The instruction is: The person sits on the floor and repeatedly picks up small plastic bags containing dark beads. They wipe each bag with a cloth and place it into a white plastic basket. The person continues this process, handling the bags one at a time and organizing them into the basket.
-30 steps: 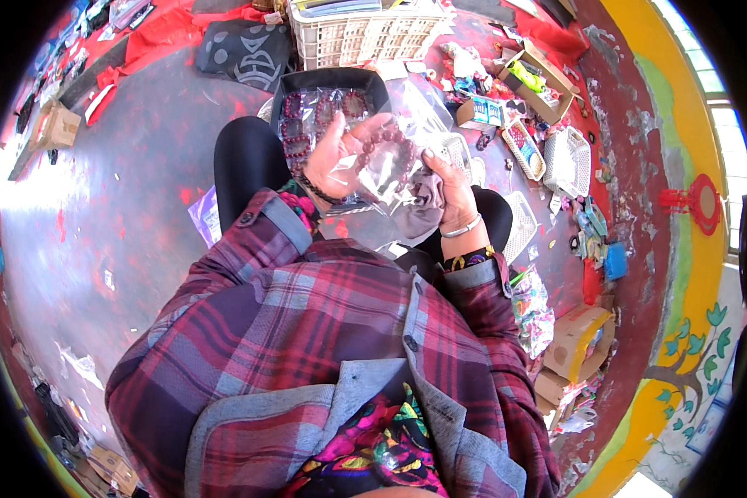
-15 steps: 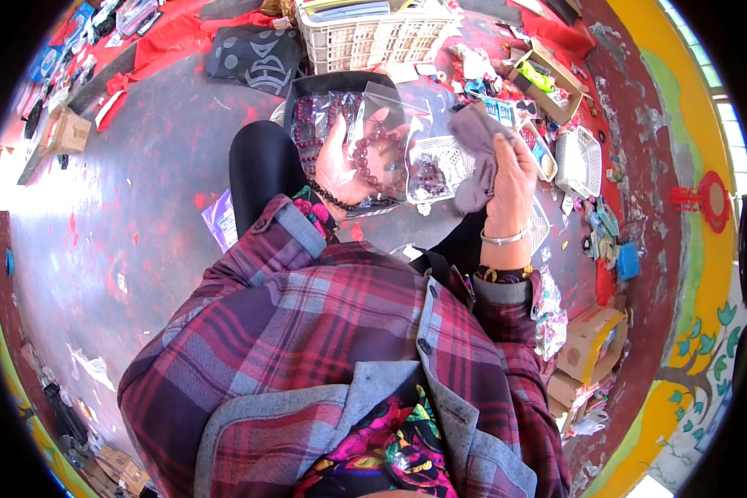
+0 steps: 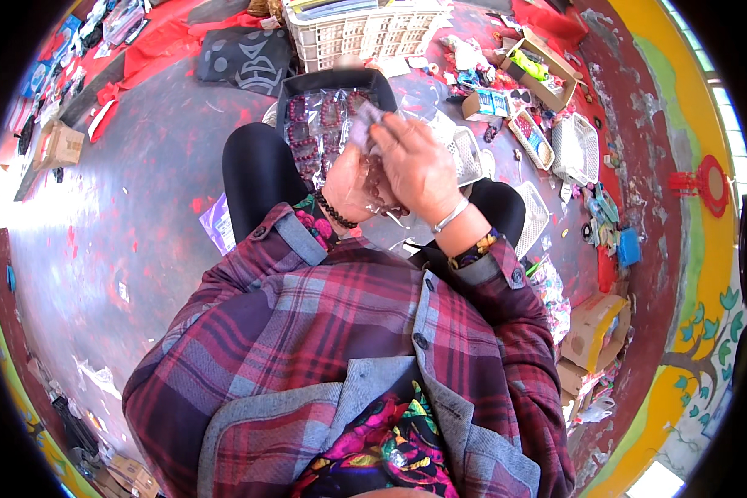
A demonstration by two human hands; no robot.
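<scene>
My two hands come together over my lap, just this side of a black box (image 3: pixel 382 81). The box holds several dark red bead bracelets in clear plastic bags. My left hand (image 3: pixel 346 181) closes round a bagged bead bracelet (image 3: pixel 373 184), mostly covered by my palms. My right hand (image 3: pixel 423 166) lies over it, fingers bent on a greyish-purple cloth (image 3: pixel 362 129), whose end sticks out above the fingertips. Motion blurs the cloth and my right fingers.
A cream plastic crate (image 3: pixel 365 37) stands beyond the box, beside a dark printed bag (image 3: pixel 245 60). On the right are white baskets (image 3: pixel 575 149), an open cardboard box (image 3: pixel 548 70) and small goods. A purple packet (image 3: pixel 218 222) lies by my left knee.
My right hand has moved left with the cloth, from beside the white basket onto the bagged bracelet. My left hand has stayed nearly in place, turning inward.
</scene>
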